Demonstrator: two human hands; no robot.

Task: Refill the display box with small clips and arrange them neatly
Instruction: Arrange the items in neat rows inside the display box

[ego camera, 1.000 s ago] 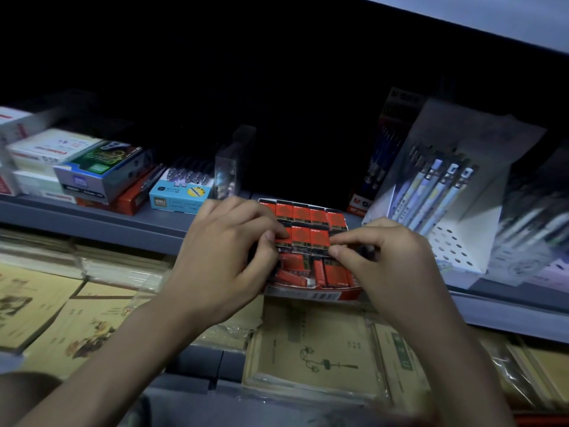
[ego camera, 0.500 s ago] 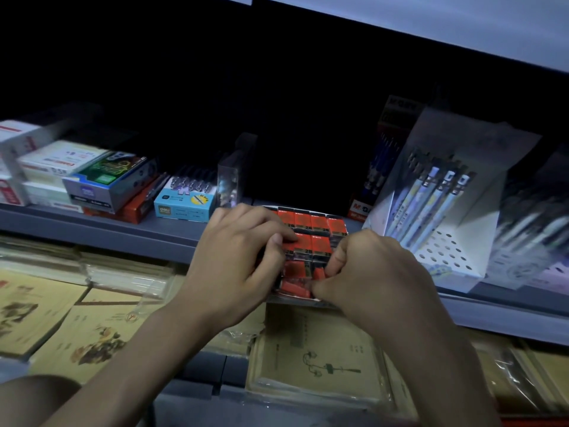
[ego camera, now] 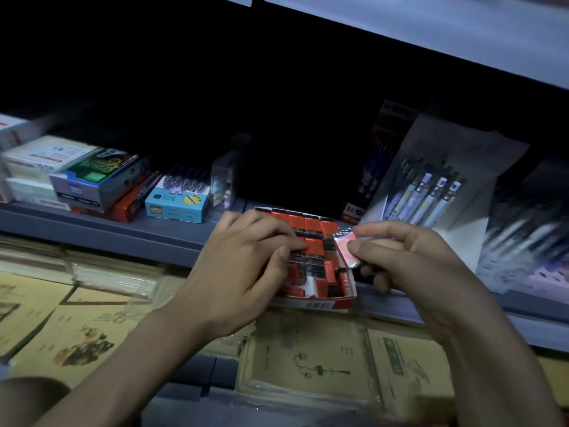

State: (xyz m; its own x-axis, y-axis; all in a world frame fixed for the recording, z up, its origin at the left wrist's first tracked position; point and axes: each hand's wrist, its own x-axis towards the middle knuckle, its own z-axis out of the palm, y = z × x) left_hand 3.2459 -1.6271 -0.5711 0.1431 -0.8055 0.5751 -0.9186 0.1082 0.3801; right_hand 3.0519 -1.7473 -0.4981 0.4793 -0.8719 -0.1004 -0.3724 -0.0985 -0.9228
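A red cardboard display box (ego camera: 311,304) is sitting on the front lip of a grey metal shelf (ego camera: 138,234); it is a shallow open tray with straight low walls, and its long axis is running from the shelf edge back into the dark, the far end leaning slightly left. Small clip packets (ego camera: 312,224) are filling it, little flat red blocks with dark ends; the back rows are lying side by side in neat lines, while those nearer the front wall are lying jumbled at odd angles.

The left hand (ego camera: 243,269) is lying over the left half of the box, its fingers bent and their tips resting on the middle row of packets; whether thumb and forefinger are actually pinching one, I cannot tell. The right hand (ego camera: 409,266) is hovering just beside the box's right wall, thumb and forefinger pinching a film-wrapped packet (ego camera: 346,249), the other fingers curling loosely beneath; this one is pale red under glossy, crinkled clear wrap, its broad face turning toward the camera and its long axis standing nearly upright, tilted a little.

To the left a light blue carton (ego camera: 174,206) is resting near a small clear plastic case (ego camera: 221,183); to the right a white perforated pen stand (ego camera: 458,232) is leaning back, holding a row of slim pens. Below the shelf, tan notebooks (ego camera: 308,359) in shiny plastic sleeves are lying flat.
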